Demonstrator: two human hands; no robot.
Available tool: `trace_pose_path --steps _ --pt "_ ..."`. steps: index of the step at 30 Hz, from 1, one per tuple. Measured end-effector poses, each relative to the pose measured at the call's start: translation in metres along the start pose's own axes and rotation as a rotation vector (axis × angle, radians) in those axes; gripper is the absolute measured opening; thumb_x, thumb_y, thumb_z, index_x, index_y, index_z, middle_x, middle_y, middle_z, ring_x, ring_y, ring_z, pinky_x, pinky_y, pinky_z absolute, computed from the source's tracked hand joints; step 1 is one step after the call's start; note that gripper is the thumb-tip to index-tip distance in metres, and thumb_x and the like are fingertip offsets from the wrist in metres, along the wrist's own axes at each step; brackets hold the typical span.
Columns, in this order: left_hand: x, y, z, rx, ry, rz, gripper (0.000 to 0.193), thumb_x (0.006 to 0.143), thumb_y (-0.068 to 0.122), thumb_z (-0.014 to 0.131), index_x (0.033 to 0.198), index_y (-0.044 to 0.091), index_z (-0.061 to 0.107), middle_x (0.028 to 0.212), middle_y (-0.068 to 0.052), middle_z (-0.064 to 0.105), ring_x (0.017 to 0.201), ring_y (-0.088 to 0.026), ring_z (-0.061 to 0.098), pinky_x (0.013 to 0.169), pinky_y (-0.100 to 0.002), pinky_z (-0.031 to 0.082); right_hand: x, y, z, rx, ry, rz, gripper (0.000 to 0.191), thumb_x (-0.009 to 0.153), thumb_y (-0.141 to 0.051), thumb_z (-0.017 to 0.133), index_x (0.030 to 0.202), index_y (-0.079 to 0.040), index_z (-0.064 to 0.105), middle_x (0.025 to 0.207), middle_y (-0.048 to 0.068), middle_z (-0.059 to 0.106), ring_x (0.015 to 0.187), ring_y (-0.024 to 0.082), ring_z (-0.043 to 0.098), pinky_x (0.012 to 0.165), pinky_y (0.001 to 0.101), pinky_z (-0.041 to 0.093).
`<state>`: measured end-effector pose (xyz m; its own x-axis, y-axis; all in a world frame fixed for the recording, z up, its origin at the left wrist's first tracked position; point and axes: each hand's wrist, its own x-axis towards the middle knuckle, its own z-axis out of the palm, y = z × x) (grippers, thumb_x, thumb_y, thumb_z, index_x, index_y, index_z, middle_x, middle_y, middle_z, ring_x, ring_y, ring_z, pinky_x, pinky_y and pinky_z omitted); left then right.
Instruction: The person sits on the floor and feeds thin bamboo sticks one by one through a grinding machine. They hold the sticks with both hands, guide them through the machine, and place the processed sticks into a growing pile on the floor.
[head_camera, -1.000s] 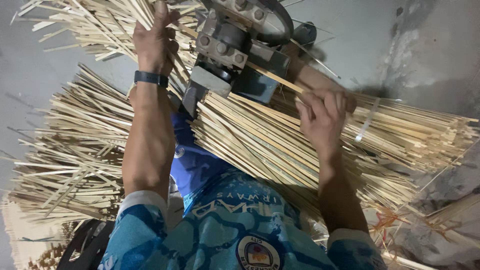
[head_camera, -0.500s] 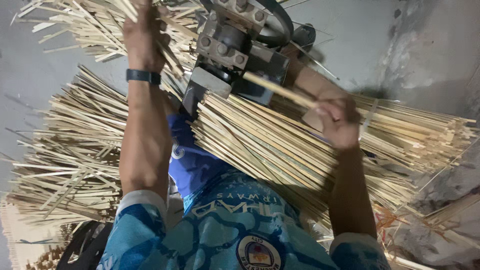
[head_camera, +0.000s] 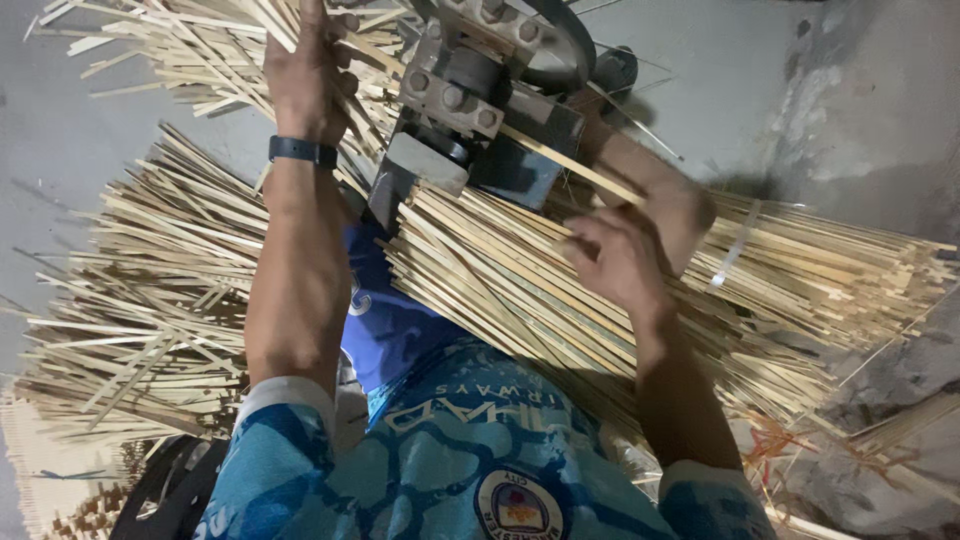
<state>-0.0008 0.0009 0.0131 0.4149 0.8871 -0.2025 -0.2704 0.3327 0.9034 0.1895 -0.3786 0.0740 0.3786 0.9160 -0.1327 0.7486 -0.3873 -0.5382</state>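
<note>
Left hand (head_camera: 305, 75), upper left of frame, is clamped on thin bamboo strips (head_camera: 215, 45) coming off the far side of the metal machine (head_camera: 480, 90) at top centre. Right hand (head_camera: 620, 260), centre right, fingers curled onto one strip (head_camera: 575, 165) w/ its end at the machine. Big bundle (head_camera: 800, 290) across mid frame looks unfed, so most work remains; pile (head_camera: 130, 300) at left is loose.
</note>
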Motion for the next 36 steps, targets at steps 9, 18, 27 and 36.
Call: trace_pose_path --steps 9,18,27,36 --pt "0.005 -0.002 -0.007 -0.036 -0.062 0.021 0.040 0.101 0.040 0.076 0.113 0.008 0.055 0.094 -0.008 0.074 0.072 -0.015 0.064 0.051 -0.027 0.050 -0.029 0.063 0.016 0.251 0.065 -0.051 0.017 0.097 -0.024 0.075 0.098 -0.008 0.076 0.090 0.007 0.076 0.071 0.011 0.074 0.060 0.0243 0.060" --pt "0.013 0.009 -0.031 -0.184 0.034 0.048 0.040 0.102 0.038 0.075 0.103 0.005 0.053 0.081 -0.011 0.062 0.070 -0.023 0.066 0.053 -0.035 0.054 -0.002 0.076 -0.012 0.038 0.434 -0.163 0.011 0.108 -0.015 0.077 0.110 -0.005 0.073 0.103 0.009 0.074 0.084 0.013 0.071 0.071 0.0239 0.062" --pt "0.001 0.000 0.001 0.000 -0.001 -0.004 0.044 0.098 0.032 0.080 0.110 0.005 0.047 0.095 -0.016 0.077 0.064 -0.015 0.062 0.049 -0.029 0.054 0.005 0.006 0.005 0.015 0.085 -0.077 0.019 0.094 -0.020 0.079 0.107 -0.006 0.077 0.110 0.010 0.072 0.103 0.025 0.067 0.091 0.0401 0.057" --pt "0.000 -0.001 -0.004 -0.103 -0.101 0.005 0.036 0.103 0.029 0.078 0.118 0.006 0.055 0.097 -0.012 0.072 0.077 -0.016 0.065 0.054 -0.029 0.052 -0.022 0.044 0.008 0.086 -0.062 0.113 0.017 0.090 -0.017 0.080 0.101 -0.005 0.074 0.107 0.008 0.076 0.102 0.018 0.071 0.095 0.0375 0.057"
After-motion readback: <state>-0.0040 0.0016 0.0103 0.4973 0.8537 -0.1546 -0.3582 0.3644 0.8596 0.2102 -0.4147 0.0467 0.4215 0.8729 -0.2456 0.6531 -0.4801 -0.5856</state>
